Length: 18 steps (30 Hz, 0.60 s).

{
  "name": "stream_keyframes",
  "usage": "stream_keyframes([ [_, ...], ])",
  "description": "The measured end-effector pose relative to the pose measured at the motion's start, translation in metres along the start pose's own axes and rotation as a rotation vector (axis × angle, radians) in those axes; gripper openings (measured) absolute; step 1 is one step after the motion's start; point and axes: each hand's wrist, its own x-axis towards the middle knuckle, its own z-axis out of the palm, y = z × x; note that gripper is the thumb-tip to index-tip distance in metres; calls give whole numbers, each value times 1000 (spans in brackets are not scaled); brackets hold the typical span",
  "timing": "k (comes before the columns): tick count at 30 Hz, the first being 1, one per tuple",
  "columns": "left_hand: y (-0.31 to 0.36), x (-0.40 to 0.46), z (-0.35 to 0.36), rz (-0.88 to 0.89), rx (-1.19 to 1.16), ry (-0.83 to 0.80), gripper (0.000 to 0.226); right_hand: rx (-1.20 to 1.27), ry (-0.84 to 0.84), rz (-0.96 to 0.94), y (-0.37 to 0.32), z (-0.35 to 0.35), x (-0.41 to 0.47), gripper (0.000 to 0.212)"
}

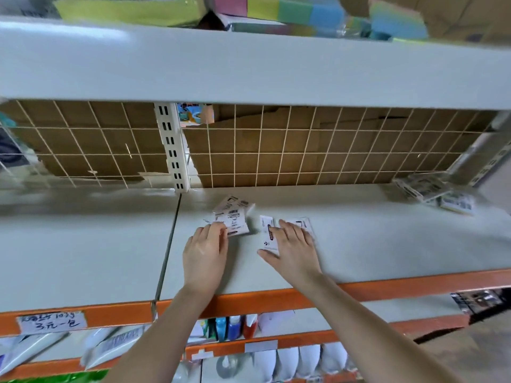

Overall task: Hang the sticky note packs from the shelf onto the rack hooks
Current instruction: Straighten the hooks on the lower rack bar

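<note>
White sticky note packs lie on the pale shelf (359,230). A small pile of packs (233,214) sits near the shelf's middle, and my left hand (206,250) touches its near edge with its fingertips. My right hand (293,244) lies flat with spread fingers on another pack or two (266,236) just to the right. Further packs (434,193) lie in a loose heap at the back right. Behind the shelf stands the white wire grid rack (304,145); a thin hook (128,151) shows on its left part.
An upper shelf (249,64) overhangs, with coloured note blocks (304,9) on top. A slotted white upright (172,147) splits the grid. The shelf's orange front rail (276,298) runs below my wrists. Bottles and tubes fill the lower shelves.
</note>
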Motion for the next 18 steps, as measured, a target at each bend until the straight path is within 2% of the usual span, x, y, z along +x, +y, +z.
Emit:
stream_keyframes([
  [3,1,0,-3,-27,-40,5,11,49,121,-4,-2,-5,-3,28],
  [4,2,-1,-3,-9,-44,13,13,58,141,0,-3,-7,-4,23],
  [8,2,-5,-3,72,-56,49,15,124,165,46,-1,-12,-7,25],
  [13,11,-3,-8,86,-79,6,16,397,230,212,10,-32,-16,22],
  [18,39,20,-17,93,-147,31,14,698,257,358,44,-81,-7,24],
])
